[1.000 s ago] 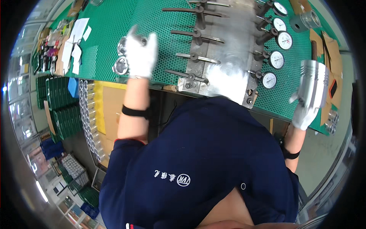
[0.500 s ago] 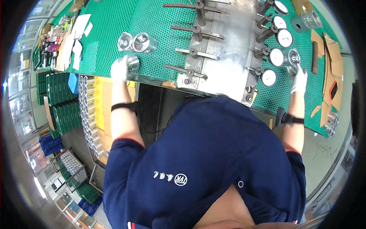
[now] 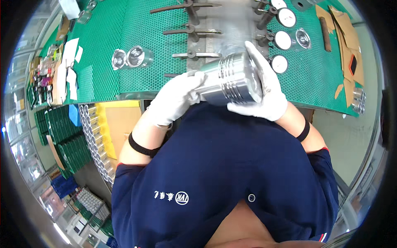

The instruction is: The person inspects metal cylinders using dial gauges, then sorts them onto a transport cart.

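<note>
In front of my chest, over the table edge, a shiny metal piston (image 3: pixel 229 80) with ring grooves lies tilted on its side between my hands. My left hand (image 3: pixel 175 97), in a white glove, grips its narrower skirt end. Around the grooved crown end is my gloved right hand (image 3: pixel 271 93), fingers stretched along the top and underside with the palm at the end face. Two more pistons (image 3: pixel 138 57) stand close together on the green mat to the left. Another piston (image 3: pixel 303 38) stands on the right, beside the dial gauges.
A metal fixture with dark clamp bars (image 3: pixel 192 31) and round dial gauges (image 3: pixel 283 40) stands ahead. Cardboard (image 3: pixel 345 31) and a dark bar (image 3: pixel 325 35) lie on the right of the green mat (image 3: pixel 95 82). Green crates (image 3: pixel 66 128) are stacked at left.
My left hand has brought its piston from the table's left front to the middle. My right hand has left the piston by the gauges and come onto this one. The view has shifted.
</note>
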`<move>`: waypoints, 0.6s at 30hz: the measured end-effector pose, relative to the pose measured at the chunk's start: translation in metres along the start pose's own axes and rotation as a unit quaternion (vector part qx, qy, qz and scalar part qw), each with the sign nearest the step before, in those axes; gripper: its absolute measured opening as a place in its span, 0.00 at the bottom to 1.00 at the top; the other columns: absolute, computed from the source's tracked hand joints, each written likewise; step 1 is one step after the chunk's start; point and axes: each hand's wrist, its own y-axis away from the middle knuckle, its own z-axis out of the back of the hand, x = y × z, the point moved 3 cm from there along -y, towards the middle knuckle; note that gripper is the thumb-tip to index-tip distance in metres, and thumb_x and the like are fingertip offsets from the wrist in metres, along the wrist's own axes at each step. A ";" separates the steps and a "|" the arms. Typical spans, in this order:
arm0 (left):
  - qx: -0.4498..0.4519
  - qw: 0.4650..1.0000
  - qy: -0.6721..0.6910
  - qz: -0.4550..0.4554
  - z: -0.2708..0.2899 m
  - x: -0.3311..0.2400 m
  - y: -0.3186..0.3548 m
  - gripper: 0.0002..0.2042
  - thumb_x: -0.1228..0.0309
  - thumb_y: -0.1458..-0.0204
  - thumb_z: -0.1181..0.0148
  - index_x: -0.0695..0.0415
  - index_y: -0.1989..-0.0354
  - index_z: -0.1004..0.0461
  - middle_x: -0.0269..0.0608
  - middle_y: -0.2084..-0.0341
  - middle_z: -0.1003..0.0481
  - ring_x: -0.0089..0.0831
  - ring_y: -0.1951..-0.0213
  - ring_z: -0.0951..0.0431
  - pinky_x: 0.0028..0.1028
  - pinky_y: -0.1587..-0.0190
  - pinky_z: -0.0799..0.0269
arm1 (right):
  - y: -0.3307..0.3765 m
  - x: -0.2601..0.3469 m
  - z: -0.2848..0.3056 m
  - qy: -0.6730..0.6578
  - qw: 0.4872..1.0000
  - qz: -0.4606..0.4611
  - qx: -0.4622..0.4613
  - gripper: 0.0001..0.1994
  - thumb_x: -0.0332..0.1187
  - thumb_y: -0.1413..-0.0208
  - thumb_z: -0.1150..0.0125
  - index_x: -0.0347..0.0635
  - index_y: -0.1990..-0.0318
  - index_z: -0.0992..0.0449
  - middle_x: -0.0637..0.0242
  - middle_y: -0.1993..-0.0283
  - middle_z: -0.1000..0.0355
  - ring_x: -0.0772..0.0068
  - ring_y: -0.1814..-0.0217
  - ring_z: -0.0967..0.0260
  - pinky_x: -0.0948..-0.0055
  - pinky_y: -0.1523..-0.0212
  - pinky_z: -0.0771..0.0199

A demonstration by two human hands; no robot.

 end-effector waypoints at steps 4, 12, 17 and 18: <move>-0.141 0.708 -0.643 -0.254 -0.019 0.000 -0.023 0.27 0.70 0.47 0.42 0.65 0.40 0.41 0.49 0.58 0.25 0.33 0.62 0.20 0.28 0.55 0.26 | 0.002 -0.009 0.013 0.245 0.968 -0.044 0.038 0.48 0.41 0.68 0.24 0.42 0.35 0.43 0.52 0.49 0.33 0.53 0.47 0.32 0.64 0.52 0.28; -0.043 0.609 -0.676 -0.411 -0.049 0.005 -0.066 0.40 0.62 0.65 0.26 0.58 0.41 0.38 0.49 0.50 0.29 0.47 0.50 0.27 0.37 0.48 0.30 | 0.019 -0.017 0.008 0.264 0.963 -0.037 -0.032 0.42 0.37 0.59 0.31 0.40 0.34 0.44 0.52 0.45 0.34 0.57 0.52 0.29 0.68 0.56 0.24; -0.033 0.613 -0.673 -0.412 -0.040 0.006 -0.083 0.40 0.62 0.65 0.25 0.58 0.41 0.39 0.49 0.49 0.31 0.46 0.49 0.28 0.36 0.48 0.30 | 0.057 -0.055 0.001 -0.033 0.926 -0.376 0.021 0.43 0.36 0.52 0.35 0.35 0.31 0.53 0.52 0.49 0.31 0.69 0.51 0.30 0.73 0.54 0.27; -0.024 0.628 -0.657 -0.416 -0.040 0.005 -0.087 0.41 0.63 0.65 0.25 0.58 0.41 0.39 0.49 0.48 0.31 0.45 0.49 0.28 0.36 0.48 0.30 | 0.060 -0.061 -0.005 -0.122 0.905 -0.406 0.045 0.43 0.36 0.50 0.37 0.34 0.30 0.56 0.53 0.51 0.29 0.72 0.52 0.30 0.74 0.53 0.28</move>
